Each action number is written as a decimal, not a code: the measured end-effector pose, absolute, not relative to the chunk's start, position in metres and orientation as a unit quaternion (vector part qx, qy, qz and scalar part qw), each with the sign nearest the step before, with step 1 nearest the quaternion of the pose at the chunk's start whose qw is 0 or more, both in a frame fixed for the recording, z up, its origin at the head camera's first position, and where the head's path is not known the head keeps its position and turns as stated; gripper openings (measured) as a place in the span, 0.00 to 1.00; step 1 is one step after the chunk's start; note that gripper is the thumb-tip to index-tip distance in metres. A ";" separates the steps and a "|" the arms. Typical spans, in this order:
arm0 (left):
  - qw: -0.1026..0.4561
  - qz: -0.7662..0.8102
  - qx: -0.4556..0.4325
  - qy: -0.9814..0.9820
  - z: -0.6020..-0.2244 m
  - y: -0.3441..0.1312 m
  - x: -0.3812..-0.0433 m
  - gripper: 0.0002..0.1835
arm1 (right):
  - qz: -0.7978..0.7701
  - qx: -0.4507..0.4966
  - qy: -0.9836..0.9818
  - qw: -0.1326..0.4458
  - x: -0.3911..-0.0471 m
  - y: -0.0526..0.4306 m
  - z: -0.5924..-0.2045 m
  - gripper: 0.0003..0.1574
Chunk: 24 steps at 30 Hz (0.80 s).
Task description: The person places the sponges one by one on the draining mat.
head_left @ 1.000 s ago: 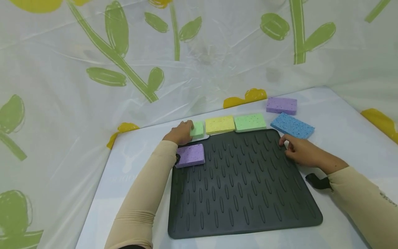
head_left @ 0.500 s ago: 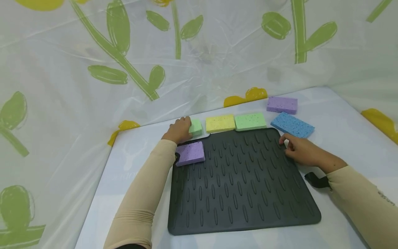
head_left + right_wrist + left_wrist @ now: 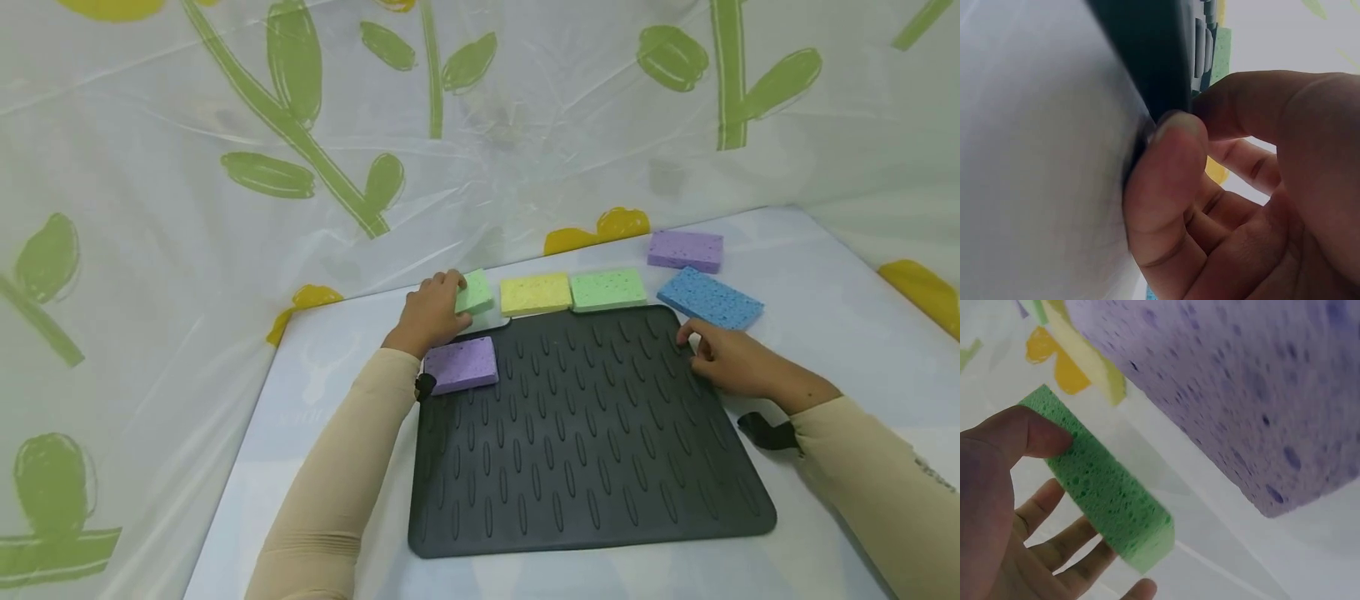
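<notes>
In the head view, my left hand [image 3: 429, 315] reaches to the far left corner of the dark ribbed mat [image 3: 585, 442]. Between its thumb and fingers it holds a light green sponge [image 3: 1107, 481], tilted up in the head view. A purple sponge [image 3: 461, 364] lies on the mat's far left corner, just below that hand, and looms large in the left wrist view. My right hand [image 3: 738, 365] is at the mat's far right side. Its thumb and forefinger pinch the mat's edge [image 3: 1154, 56], the other fingers curled beneath.
Along the mat's far edge lie a yellow sponge [image 3: 536, 293] and another green sponge [image 3: 608, 289]. Farther right are a blue sponge [image 3: 710, 298] and a second purple sponge [image 3: 686, 251]. Behind the white table [image 3: 840, 333] hangs a flower-printed curtain [image 3: 510, 183].
The green sponge in my left hand has tipped up and moved slightly away from the mat, its outline more tilted. The right hand stays at the mat's edge. The head view has shifted slightly.
</notes>
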<state>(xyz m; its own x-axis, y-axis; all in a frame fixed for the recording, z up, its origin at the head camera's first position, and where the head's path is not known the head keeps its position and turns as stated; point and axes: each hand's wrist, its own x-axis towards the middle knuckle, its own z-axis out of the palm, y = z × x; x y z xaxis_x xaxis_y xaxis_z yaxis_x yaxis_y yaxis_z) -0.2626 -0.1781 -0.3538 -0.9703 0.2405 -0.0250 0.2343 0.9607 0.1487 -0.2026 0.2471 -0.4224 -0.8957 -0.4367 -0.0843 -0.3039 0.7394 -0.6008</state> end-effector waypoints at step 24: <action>-0.069 0.035 0.218 0.973 -0.363 -0.136 -0.216 0.26 | -0.297 -0.198 0.928 0.108 -0.204 0.245 -0.422 0.19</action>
<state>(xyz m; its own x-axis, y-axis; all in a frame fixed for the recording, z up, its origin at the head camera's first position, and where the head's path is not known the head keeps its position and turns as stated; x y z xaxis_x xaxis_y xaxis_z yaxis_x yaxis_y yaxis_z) -0.2156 -0.1358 -0.3629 -0.8955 0.4191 0.1495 0.4287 0.9027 0.0374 -0.2038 0.2451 -0.4221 -0.8978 -0.4326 -0.0830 -0.3039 0.7447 -0.5942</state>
